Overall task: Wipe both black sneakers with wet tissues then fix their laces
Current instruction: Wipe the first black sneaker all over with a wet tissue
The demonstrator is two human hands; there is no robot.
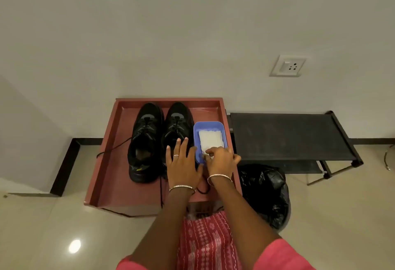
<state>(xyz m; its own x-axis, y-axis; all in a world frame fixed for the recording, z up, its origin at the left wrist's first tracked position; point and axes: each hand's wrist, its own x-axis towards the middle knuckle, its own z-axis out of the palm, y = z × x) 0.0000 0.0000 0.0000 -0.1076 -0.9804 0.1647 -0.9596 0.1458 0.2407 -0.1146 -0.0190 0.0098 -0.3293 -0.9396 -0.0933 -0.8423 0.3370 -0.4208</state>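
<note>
Two black sneakers stand side by side on a reddish-brown tray-top table (106, 162), toes toward the wall. The left sneaker (145, 141) has loose laces trailing over the table's left rim. The right sneaker (178, 122) is partly covered by my left hand (182, 162), which lies flat on its heel end with fingers straight. A blue plastic box (210, 126) of white wet tissues (210, 140) sits right of the shoes. My right hand (221, 158) pinches the near edge of the top tissue in the box.
A black low rack (288, 137) stands to the right of the table against the wall. A bin lined with a black bag (265, 192) sits on the floor at the table's near right corner. A wall socket (287, 65) is above the rack.
</note>
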